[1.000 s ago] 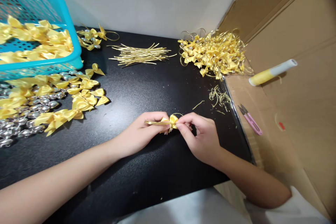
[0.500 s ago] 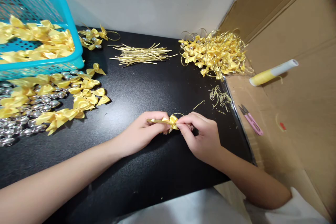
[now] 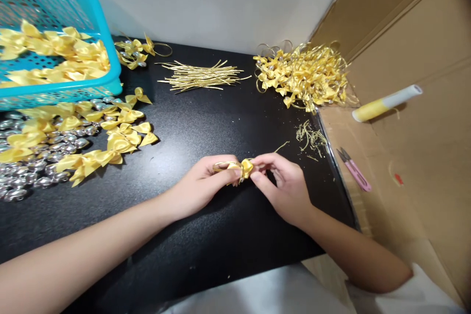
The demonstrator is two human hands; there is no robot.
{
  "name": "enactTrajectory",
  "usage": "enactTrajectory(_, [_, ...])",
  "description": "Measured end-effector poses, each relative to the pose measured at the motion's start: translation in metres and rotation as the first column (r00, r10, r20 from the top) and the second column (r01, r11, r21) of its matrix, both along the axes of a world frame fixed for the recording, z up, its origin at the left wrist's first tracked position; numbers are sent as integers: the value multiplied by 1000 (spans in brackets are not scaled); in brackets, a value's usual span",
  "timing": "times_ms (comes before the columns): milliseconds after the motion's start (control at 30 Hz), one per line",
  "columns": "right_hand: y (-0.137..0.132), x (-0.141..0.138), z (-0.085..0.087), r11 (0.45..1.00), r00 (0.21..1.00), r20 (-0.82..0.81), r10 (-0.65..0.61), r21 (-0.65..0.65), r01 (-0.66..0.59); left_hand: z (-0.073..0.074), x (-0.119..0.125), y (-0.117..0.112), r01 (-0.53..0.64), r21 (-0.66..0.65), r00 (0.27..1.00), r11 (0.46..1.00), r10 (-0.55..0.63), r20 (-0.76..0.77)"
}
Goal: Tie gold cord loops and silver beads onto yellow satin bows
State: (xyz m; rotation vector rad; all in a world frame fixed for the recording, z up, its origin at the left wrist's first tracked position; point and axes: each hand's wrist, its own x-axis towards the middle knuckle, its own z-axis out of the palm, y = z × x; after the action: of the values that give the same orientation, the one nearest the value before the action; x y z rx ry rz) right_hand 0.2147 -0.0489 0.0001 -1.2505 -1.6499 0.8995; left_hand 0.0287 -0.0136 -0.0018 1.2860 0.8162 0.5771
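A yellow ribbon bow (image 3: 246, 169) with a thin gold ring is held up over the black table, between my hands. My left hand (image 3: 206, 182) pinches it between thumb and fingers, and the gold loop shows above the thumb. On its other side, the thumb and fingertips of my right hand (image 3: 281, 184) close at the bow's edge; whether they grip the bow or its gold wire cannot be made out. The fingers hide the underside of the bow.
A turquoise basket (image 3: 117, 66) of yellow bows stands left, with loose bows (image 3: 121, 140) and silver beads (image 3: 69, 144) below it. Gold twist ties (image 3: 200, 76) lie behind, finished bow rings (image 3: 305, 73) back right. Wire clippings (image 3: 311, 137) and pink snips (image 3: 355, 171) are at right.
The bow has turned in my left hand, and the gold loop now shows wider above the thumb. My right fingertips have shifted slightly at its edge. The view has moved a little.
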Motion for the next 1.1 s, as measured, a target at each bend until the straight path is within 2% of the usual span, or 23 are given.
enactTrajectory(200, [5, 10, 1, 994, 985, 153, 75, 64, -86, -1, -2, 1, -22, -3, 1000, 1000, 22, 14])
enactTrajectory(467, [4, 1, -3, 993, 985, 160, 71, 86, -86, 3, 1, -1, 29, 22, 999, 999, -29, -22])
enactTrajectory(533, [3, 1, -2, 993, 989, 143, 27, 109, -43, 4, 2, -2, 20, 61, 999, 998, -18, -39])
enactTrajectory(633, [1, 4, 2, 951, 986, 135, -98, 306, 52, 3, 3, -4, -10, 138, 996, 990, 22, -86])
enactTrajectory(700, [-2, 4, 5, 881, 977, 182, -115, 473, 15, 2, 4, -5, -23, 174, 993, 985, 43, -113])
enactTrajectory(767, [-4, 3, 6, 833, 956, 268, -117, 551, -53, 2, 5, -6, -20, 203, 990, 979, 48, -134])
enactTrajectory(833, [-5, 1, 6, 835, 931, 326, -164, 549, -45, 3, 5, -7, -15, 241, 987, 970, 54, -154])
enactTrajectory(933, [-5, -1, 4, 866, 905, 357, -230, 499, 23, 3, 6, -9, -11, 310, 984, 951, 66, -168])
enactTrajectory(1100, [-3, -1, 1, 926, 884, 427, -190, 378, 16, 0, 6, -11, 14, 367, 981, 930, 59, -187])
